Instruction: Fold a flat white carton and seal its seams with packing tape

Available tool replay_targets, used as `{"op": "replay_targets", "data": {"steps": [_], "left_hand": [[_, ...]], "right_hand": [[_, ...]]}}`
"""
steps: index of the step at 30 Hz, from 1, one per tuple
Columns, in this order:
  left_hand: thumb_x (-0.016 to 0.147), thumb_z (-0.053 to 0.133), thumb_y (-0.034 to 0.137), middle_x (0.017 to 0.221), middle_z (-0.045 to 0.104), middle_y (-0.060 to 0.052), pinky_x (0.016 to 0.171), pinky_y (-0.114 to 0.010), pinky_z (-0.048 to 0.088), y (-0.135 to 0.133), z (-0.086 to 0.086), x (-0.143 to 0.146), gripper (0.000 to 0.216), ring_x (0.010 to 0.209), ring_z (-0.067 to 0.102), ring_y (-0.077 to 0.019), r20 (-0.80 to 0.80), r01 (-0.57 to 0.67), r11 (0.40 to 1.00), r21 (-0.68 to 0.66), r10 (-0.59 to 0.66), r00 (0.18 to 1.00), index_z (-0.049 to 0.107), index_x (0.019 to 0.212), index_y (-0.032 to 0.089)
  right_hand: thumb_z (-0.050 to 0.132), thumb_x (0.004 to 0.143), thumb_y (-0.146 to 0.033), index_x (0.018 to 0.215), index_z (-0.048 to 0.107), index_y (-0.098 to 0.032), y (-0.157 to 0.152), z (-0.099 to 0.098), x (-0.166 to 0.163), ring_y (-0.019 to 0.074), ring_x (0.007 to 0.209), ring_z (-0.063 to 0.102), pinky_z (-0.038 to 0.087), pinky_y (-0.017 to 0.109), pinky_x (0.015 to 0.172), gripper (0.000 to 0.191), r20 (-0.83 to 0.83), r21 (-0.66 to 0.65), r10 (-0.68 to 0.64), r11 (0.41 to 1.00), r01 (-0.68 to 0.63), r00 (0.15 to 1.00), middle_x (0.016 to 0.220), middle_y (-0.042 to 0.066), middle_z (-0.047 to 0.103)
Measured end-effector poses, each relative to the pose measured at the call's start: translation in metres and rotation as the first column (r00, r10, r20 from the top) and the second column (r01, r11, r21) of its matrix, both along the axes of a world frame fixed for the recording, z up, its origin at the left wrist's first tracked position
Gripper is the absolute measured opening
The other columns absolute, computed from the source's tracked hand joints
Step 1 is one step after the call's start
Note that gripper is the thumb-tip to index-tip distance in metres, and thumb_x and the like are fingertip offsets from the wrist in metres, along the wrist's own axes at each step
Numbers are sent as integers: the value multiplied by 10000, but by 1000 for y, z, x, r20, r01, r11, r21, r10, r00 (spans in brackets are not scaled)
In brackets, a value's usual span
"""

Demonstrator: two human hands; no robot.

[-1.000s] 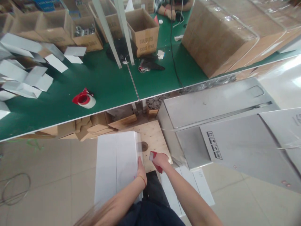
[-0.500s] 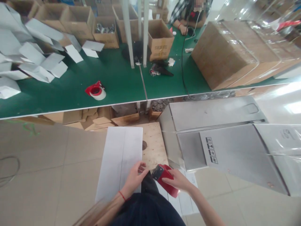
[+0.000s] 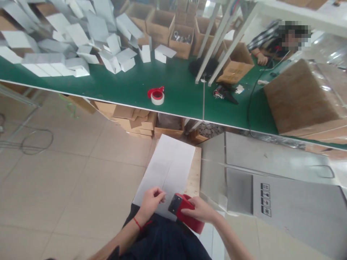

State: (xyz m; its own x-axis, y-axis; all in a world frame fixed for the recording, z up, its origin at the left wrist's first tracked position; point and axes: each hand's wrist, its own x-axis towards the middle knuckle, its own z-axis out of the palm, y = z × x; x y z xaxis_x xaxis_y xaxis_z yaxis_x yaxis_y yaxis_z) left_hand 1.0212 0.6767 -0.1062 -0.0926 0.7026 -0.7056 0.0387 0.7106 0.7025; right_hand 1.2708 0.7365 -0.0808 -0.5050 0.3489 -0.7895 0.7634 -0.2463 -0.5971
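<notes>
A red tape dispenser [image 3: 187,213] with a dark metal front end is gripped in my right hand [image 3: 200,209], low over the near end of a long white box [image 3: 168,169]. The box has a lengthwise seam along its upper face and lies across a wooden board [image 3: 194,173]. My left hand [image 3: 152,200], with a red string at the wrist, is over the box's near left part. Its fingers are curled together just left of the dispenser; what they pinch, if anything, is too small to make out.
On the green table [image 3: 124,90] sit a second tape dispenser [image 3: 156,95], several folded white cartons [image 3: 114,54] and brown boxes [image 3: 159,25]. A large brown carton [image 3: 303,97] stands at right. Silver-grey boxes [image 3: 271,151] flank the board. Another person's hand [image 3: 261,59] rests on the table.
The view has swung left. The white box now lies slanted in front of me, over my lap's edge. My left hand's fingers have curled closer together; my right hand still holds the dispenser.
</notes>
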Motion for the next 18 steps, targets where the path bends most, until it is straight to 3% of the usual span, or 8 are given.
{"op": "replay_targets", "data": {"steps": [2,8,10,13,18], "left_hand": [[670,646,575,607,640,-24,673,-326,462,2,-2,-34,379,632,587,-191,-28,-40,999,9,40,999,598,630,202],[568,747,651,580,629,-11,656,-308,447,1,-6,-171,472,617,541,-175,-143,-108,994,20,110,984,626,598,196],[513,775,702,587,644,-19,652,-306,459,-2,-9,-202,533,618,544,-178,-167,-105,994,6,105,980,639,596,193],[483,794,728,591,641,-18,658,-296,469,-5,-17,-223,570,626,544,-174,-152,-124,992,-6,122,981,643,598,191],[480,811,720,630,659,-24,683,-287,474,-11,-31,-233,582,659,567,-174,-128,-145,989,-4,144,981,655,631,179]], "right_hand": [[647,790,-482,607,512,-200,1,0,10,156,579,520,306,273,525,361,65,-17,27,1000,-26,998,616,-10,569],[643,805,-483,629,558,-204,-13,0,57,210,618,596,345,299,553,341,269,-1,32,999,-33,963,659,38,630],[657,815,-511,620,565,-207,-20,-1,63,214,615,590,356,306,561,373,293,2,18,1000,-19,956,649,40,623],[653,830,-535,634,589,-211,-27,-4,60,215,618,587,379,307,567,384,286,-20,-1,1000,7,958,655,35,628],[639,798,-565,627,568,-212,-35,-12,44,217,623,578,385,304,569,398,276,-24,2,1000,5,961,641,32,617]]}}
